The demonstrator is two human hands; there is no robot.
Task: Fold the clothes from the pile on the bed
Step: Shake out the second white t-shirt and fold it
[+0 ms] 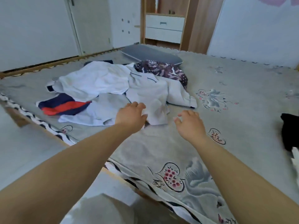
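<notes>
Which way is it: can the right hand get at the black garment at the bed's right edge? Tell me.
Probably yes: the right hand hovers open over bare bedspread, and nothing lies between it and the black garment.

Grey bed (161, 147), clothes pile (113, 88), pillow (150, 54)

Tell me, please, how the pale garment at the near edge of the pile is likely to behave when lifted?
The pale garment lies in soft creases, so it will probably hang limp and unfold. It looks thin, so likely light. It overlaps the white shirt, so lifting may drag that along. The left hand touches it.
</notes>
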